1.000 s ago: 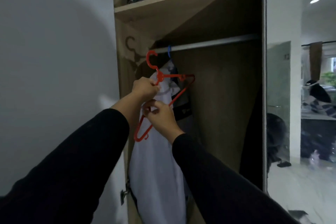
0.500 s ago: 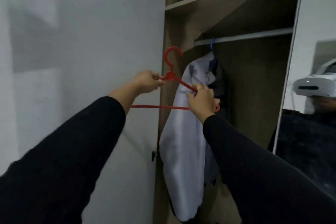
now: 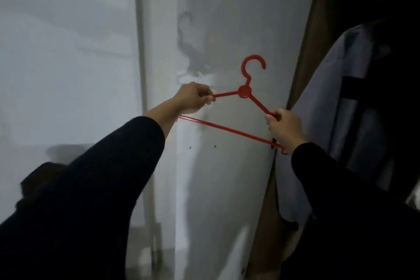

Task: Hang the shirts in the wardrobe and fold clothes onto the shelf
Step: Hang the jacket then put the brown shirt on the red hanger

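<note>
With no shirt on it yet, hanger (image 3: 245, 92) held bare and hook-up: left hand (image 3: 192, 98) pinched shut on one shoulder, right hand (image 3: 283, 128) clenched on other, hung shirt (image 3: 318, 107) just right of right fingers, probably freeing hanger for loading.

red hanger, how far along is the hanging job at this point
Looks done: one pale shirt already hangs in the wardrobe at right. In hand: the left hand and right hand each grip a shoulder of the red hanger, which is bare and held in front of the white wall. Left: putting a shirt on it and hanging it; no folded clothes are in view.
</note>
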The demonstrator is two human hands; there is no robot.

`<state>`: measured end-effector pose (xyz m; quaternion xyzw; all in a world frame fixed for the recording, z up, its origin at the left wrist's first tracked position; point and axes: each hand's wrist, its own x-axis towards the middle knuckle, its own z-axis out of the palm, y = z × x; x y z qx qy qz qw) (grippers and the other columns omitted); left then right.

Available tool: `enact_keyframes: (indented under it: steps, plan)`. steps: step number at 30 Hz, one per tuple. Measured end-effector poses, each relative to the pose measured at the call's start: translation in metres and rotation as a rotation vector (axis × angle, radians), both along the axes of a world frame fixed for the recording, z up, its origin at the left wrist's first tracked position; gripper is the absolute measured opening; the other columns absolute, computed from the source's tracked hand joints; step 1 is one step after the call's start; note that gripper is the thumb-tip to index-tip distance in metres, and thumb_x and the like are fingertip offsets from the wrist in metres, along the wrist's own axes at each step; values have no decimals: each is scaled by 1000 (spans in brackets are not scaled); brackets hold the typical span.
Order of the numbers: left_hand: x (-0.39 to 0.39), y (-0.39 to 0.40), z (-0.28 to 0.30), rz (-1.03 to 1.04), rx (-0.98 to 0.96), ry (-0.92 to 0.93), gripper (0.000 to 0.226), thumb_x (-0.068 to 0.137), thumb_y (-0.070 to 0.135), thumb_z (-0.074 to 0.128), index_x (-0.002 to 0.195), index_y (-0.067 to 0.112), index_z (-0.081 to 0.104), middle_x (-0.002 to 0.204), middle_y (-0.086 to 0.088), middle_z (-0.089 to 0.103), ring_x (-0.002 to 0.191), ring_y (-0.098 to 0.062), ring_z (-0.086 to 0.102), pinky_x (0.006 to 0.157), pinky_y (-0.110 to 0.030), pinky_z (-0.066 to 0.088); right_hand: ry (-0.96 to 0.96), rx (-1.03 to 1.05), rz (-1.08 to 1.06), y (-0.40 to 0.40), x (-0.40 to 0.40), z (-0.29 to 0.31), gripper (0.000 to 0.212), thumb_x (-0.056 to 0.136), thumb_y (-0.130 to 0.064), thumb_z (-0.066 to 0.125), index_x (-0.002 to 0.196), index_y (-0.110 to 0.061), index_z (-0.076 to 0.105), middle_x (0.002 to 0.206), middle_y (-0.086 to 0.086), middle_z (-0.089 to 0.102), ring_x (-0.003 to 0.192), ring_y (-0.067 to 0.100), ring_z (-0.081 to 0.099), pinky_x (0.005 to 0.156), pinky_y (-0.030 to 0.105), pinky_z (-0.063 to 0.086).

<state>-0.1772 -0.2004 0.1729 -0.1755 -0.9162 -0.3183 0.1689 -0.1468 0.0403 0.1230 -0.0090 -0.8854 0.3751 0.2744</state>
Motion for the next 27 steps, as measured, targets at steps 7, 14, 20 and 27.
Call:
enact_keyframes:
  steps: [7,14,20,27]
  plan:
    - [44,-112,-25,146,-43,-117,14,93,24,56,95,19,69,86,6,64,82,-10,55,74,-17,38,-151,-128,453,-125,18,-7,17,96,-30,54,97,-14,60,85,-1,65,75,13,63,64,21,45]
    - [63,-204,-54,359,-95,-67,15,90,33,59,101,26,67,106,4,66,102,-20,60,92,-37,48,-294,-230,601,-238,27,-14,29,99,-32,46,113,-11,61,76,3,56,64,12,48,56,19,41]
    - [69,-297,-99,645,15,65,34,88,32,62,120,26,52,120,1,55,109,-18,55,97,-40,45,-257,-290,486,-312,23,-40,32,101,-31,42,117,-10,60,75,-8,51,66,6,47,58,16,38]
    - [45,-351,-163,690,-143,-315,23,94,21,43,101,9,62,109,-6,64,93,-21,54,82,-30,41,-289,-333,403,-361,-5,-71,33,100,-33,43,118,-12,62,76,-10,52,66,2,46,68,17,42]
